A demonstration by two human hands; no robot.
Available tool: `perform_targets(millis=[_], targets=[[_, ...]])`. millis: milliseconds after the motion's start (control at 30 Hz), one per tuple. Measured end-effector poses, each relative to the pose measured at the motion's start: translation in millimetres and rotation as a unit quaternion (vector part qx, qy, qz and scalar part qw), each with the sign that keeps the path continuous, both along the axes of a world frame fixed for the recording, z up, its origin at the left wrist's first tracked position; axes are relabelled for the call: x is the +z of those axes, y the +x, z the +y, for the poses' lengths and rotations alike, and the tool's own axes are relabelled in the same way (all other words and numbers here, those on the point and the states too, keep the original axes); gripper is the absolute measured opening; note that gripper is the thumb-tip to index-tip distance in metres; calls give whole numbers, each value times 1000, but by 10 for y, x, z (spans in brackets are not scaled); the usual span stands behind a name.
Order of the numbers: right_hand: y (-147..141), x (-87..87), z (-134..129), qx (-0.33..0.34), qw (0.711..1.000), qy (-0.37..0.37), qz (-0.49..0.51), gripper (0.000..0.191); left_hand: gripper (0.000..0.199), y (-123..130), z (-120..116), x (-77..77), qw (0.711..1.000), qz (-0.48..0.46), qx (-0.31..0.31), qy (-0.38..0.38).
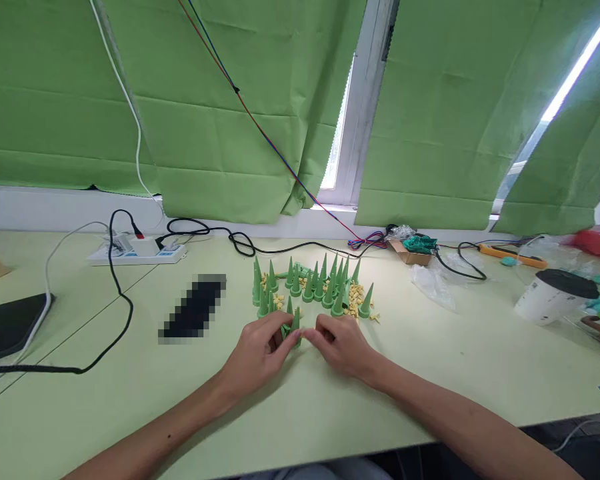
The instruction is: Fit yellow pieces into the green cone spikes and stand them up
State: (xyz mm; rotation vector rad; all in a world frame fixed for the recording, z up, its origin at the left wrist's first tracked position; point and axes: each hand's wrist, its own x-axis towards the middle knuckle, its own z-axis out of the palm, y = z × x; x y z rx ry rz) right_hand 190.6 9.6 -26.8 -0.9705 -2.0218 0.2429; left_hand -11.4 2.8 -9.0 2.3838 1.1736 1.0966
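Observation:
My left hand (pixel 261 343) has its fingers closed around a small green cone (pixel 295 321) with a pointed tip. Close beside it, my right hand (pixel 344 345) is pinched, thumb and fingertips almost meeting the left thumb at the cone's side. Whatever lies between the right fingertips is too small to make out. Just beyond both hands, several more green cones (pixel 319 285) stand upright in a cluster on round bases. Small beige pieces (pixel 354 301) are heaped among them and at their right side.
A blurred black rectangle (pixel 195 308) lies to the left. Behind it are a white power strip (pixel 140 252) and black cable (pixel 130 307). At right are a clear plastic bag (pixel 433 285), a small cardboard box (pixel 411 253) and a white cup with black lid (pixel 555 299).

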Motion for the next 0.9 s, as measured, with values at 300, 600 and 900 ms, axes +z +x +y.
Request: perform_targets(millis=[300,600,900], targets=[[90,33,125,-108,993,-10,55,44,17,44,14,-36,992,69,6,-110],[63,-20,120,-115,992,-37,-35,25,21,33,82,-80,984,119,-5,-136],[77,-23,111,-119,979,-79,-144,14,31,41,47,-14,982,157,-15,-104]])
